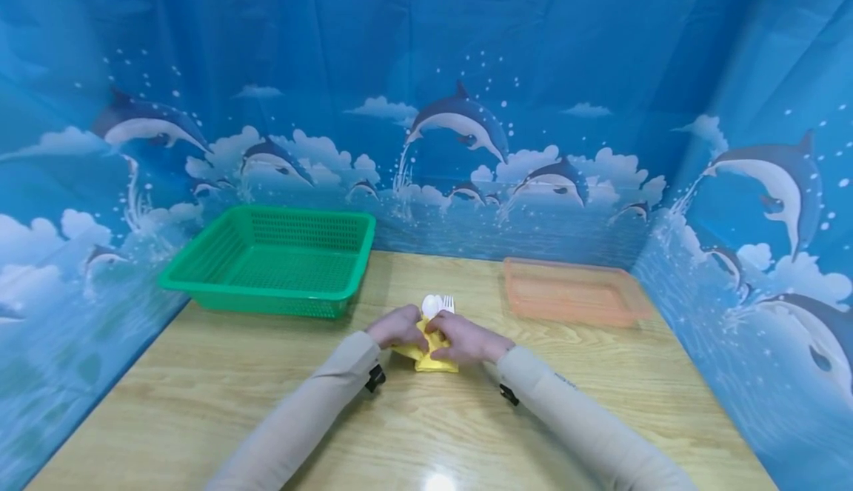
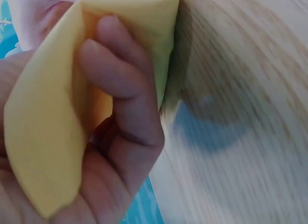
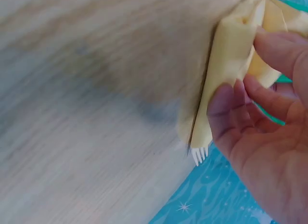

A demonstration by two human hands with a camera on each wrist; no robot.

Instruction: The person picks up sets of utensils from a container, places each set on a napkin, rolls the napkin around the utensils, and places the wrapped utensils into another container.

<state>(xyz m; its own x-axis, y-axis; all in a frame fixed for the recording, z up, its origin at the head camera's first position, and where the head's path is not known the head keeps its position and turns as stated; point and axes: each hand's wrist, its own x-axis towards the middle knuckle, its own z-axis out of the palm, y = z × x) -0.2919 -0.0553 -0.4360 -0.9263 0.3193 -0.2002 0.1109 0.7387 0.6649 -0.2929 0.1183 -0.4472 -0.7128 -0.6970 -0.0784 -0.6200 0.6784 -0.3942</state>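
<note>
While gripped between both hands (image 1: pixel 433 337), napkin (image 1: pixel 436 358) mid-table

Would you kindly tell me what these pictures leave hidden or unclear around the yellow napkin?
- Handles of the white spoon and fork: head view, hidden by the yellow napkin and both hands.
- Spoon: right wrist view, hidden by the napkin; only fork tines show.
- Table grain: both wrist views, blurred.
</note>
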